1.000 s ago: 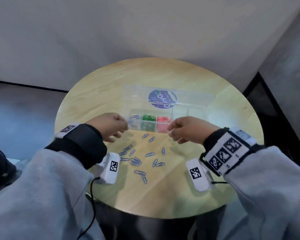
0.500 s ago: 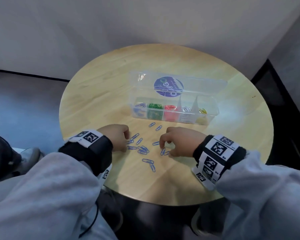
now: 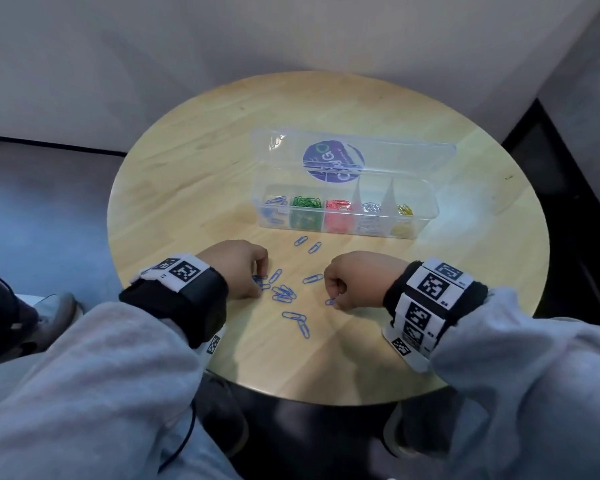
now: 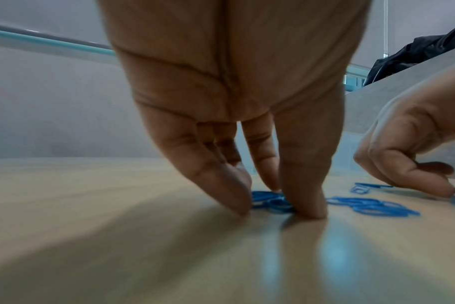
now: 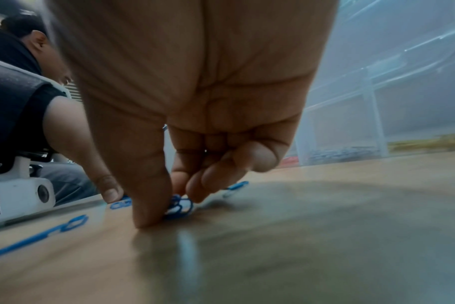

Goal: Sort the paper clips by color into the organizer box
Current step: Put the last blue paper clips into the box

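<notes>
Several blue paper clips (image 3: pixel 284 293) lie scattered on the round wooden table (image 3: pixel 194 188) in front of the clear organizer box (image 3: pixel 426 216). Its compartments hold blue, green, red, silver and yellow clips from left to right. My left hand (image 3: pixel 243 268) is down on the left side of the pile, thumb and fingers pinching blue clips (image 4: pixel 270 202) against the wood. My right hand (image 3: pixel 357 282) is at the right side, thumb and curled fingers pinching blue clips (image 5: pixel 179 206) on the tabletop. Two more blue clips (image 3: pixel 307 243) lie nearer the box.
The box's clear lid (image 3: pixel 395 154) stands open behind it with a purple round label (image 3: pixel 333 161). A grey wall rises behind the table. In the right wrist view, the left wrist's camera (image 5: pixel 16 197) sits low at the table's edge.
Both hands came back from the box to the loose blue clips and dropped onto them. Since half a second ago the fingers have closed tighter on clips.
</notes>
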Demonstrator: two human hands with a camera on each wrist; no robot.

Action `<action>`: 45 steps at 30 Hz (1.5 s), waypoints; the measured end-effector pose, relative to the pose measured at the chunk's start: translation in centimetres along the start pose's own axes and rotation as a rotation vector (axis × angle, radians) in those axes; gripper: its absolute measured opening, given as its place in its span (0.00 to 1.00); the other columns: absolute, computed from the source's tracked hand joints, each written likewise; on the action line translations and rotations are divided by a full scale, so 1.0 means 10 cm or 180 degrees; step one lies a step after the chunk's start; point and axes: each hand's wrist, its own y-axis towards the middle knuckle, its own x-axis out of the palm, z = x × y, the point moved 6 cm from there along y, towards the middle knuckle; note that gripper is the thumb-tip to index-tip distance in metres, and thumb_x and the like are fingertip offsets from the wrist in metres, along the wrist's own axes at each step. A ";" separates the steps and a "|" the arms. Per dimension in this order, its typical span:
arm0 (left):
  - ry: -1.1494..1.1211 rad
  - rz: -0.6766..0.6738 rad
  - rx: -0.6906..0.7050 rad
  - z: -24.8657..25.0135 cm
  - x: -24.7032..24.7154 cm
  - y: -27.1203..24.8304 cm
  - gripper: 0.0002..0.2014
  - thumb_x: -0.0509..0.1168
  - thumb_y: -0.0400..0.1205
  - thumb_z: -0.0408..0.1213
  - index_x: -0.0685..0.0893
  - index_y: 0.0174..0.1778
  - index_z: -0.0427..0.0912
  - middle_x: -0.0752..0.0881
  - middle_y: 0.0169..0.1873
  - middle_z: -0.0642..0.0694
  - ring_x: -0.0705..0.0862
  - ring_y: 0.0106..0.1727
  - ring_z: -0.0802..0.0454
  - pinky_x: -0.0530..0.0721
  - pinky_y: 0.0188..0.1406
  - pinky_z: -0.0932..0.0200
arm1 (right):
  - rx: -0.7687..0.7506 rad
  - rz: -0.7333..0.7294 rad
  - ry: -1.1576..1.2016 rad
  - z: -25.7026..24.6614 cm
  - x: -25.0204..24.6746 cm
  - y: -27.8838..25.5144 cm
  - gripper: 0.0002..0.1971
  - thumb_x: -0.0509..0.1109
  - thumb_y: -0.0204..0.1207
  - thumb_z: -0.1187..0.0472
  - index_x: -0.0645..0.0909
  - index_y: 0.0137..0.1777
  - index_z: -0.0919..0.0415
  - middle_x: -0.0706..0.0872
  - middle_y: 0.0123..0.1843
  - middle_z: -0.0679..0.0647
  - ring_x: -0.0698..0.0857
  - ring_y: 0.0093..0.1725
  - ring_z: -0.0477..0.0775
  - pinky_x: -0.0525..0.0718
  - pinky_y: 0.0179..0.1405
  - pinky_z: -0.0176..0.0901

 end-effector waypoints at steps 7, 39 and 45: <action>-0.0026 0.0052 -0.0239 -0.01 -0.02 -0.02 0.10 0.72 0.73 0.38 0.83 0.48 0.46 0.85 0.50 0.46 0.81 0.51 0.47 0.71 0.37 0.62 | 0.0062 0.0015 0.0075 0.01 -0.01 -0.05 0.11 0.68 0.73 0.63 0.73 0.32 0.51 0.77 0.35 0.45 0.77 0.40 0.50 0.74 0.34 0.39; 0.0340 -0.0175 -0.0345 0.06 0.04 -0.07 0.08 0.68 0.73 0.37 0.86 0.46 0.43 0.86 0.42 0.46 0.80 0.42 0.48 0.66 0.24 0.67 | 0.0649 -0.0256 0.3186 0.09 0.13 -0.03 0.13 0.54 0.73 0.76 0.73 0.34 0.59 0.74 0.28 0.59 0.72 0.26 0.54 0.68 0.23 0.38; 0.0036 -0.0142 -0.0270 0.00 0.01 -0.05 0.03 0.71 0.72 0.37 0.85 0.39 0.47 0.84 0.36 0.50 0.80 0.39 0.51 0.68 0.26 0.69 | 0.0608 -0.0068 0.2010 -0.13 -0.03 0.01 0.09 0.67 0.74 0.64 0.75 0.33 0.53 0.79 0.31 0.48 0.72 0.26 0.47 0.71 0.25 0.35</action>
